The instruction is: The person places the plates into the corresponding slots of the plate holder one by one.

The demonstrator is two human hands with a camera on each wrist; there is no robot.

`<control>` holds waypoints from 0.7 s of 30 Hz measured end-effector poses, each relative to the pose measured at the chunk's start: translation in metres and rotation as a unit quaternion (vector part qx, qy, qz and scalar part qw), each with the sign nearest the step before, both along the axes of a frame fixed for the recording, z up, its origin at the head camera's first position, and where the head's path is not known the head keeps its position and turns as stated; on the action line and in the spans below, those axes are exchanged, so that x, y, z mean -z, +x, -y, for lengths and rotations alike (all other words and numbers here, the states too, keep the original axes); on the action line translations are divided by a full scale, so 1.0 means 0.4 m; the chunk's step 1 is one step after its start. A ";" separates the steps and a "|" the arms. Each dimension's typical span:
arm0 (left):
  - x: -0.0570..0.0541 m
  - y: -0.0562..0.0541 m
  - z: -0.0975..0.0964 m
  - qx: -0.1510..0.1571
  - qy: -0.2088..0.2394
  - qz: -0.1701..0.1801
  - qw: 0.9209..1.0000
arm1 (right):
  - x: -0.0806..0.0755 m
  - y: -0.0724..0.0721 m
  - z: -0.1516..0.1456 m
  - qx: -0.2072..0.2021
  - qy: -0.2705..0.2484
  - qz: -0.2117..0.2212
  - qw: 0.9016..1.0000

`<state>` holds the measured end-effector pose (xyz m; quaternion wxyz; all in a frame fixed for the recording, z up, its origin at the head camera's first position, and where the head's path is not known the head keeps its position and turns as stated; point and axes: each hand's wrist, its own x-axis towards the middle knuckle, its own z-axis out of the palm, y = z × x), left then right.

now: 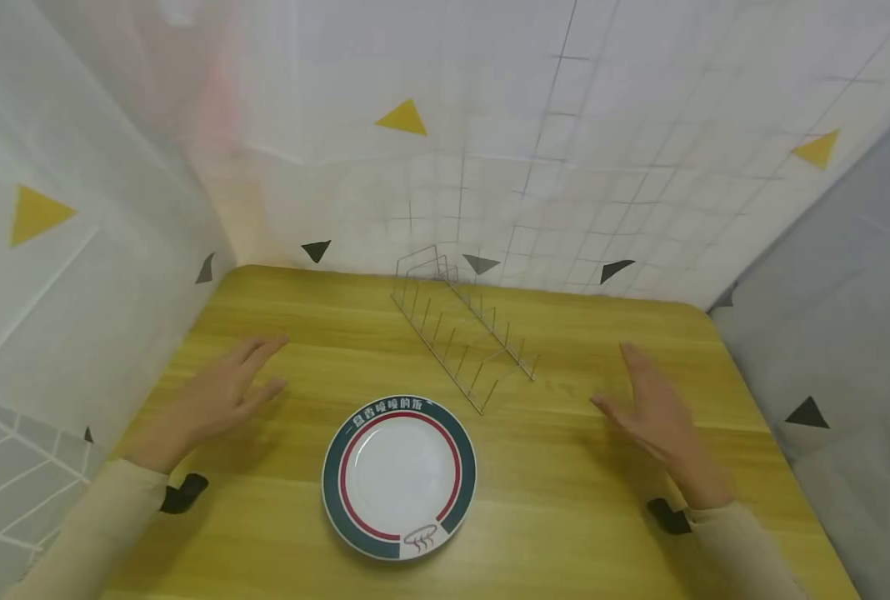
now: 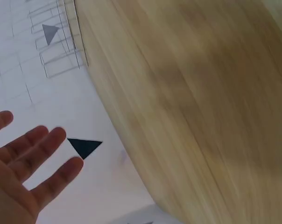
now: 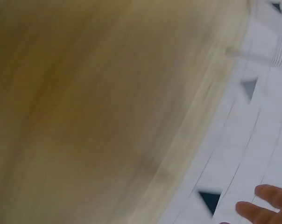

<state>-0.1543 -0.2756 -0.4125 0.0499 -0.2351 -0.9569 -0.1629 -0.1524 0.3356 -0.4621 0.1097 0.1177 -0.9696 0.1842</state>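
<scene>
Fingers of the left hand [image 1: 216,402] are extended and slightly parted, the thumb standing away from them; they have hold of nothing. The right hand [image 1: 662,410] shows a similar posture, fingers loosely straight, thumb apart, grasp vacant. Both hands are held over the table [image 1: 565,517], one at each side, and of the things on it the left hand is nearest to the plate [image 1: 400,477].

The plate lies flat and face up on the near middle part of the table, between the hands but closer to the left. It is round and glossy, with a white centre, a thin red ring and a broad dark green-blue band edged in white. Pale characters run along the far part of the band; at the near right, band and ring break for a line drawing of a steaming dish. Just beyond its far right edge stands a wire rack [image 1: 463,337], set diagonally, with two rows of slender prongs and taller loops at its far end.

The table has a yellowish wood grain and rounded far corners. Whitish sheeting [image 1: 325,192] encloses it at the back and sides, printed with yellow, black and grey triangles and fine grid lines. A cream sleeve [image 1: 92,525] covers the left forearm.
</scene>
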 end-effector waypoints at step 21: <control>0.114 -0.016 -0.170 0.147 0.073 0.153 0.974 | 0.040 -0.030 0.343 0.032 -0.084 0.055 0.994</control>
